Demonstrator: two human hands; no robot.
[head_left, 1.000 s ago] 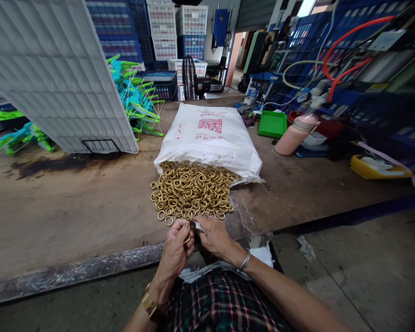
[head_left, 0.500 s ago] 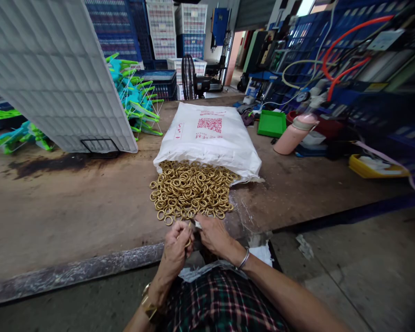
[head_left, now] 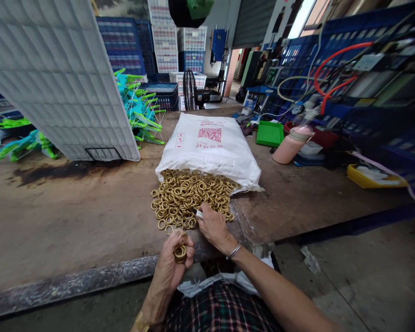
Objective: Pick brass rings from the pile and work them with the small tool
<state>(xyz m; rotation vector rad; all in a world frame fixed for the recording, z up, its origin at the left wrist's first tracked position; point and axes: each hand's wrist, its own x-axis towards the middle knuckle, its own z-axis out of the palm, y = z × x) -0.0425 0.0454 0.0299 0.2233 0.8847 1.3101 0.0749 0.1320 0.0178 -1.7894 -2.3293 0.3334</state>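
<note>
My left hand [head_left: 173, 256] is closed around several brass-coloured rings [head_left: 180, 251], just short of the pile near the table's front edge. My right hand [head_left: 214, 227] grips a small tool with a white body and a dark tip [head_left: 198, 213]; its exact kind I cannot make out. That tip is at the near side of the heap of loose brass-coloured rings [head_left: 190, 193]. The heap spills from the mouth of a white woven sack [head_left: 207, 143] with red print, lying flat on the table.
On the left stands a white ribbed panel [head_left: 62, 83] in a black wire holder [head_left: 103, 156], with green and turquoise plastic pieces [head_left: 141, 110] behind it. To the right are a green tray [head_left: 269, 133], a pink bottle [head_left: 292, 146] and a yellow tray [head_left: 373, 177].
My right hand has moved forward from beside the left hand to the pile with the tool. The left hand has turned, showing the rings in it. The view has tilted slightly upward.
</note>
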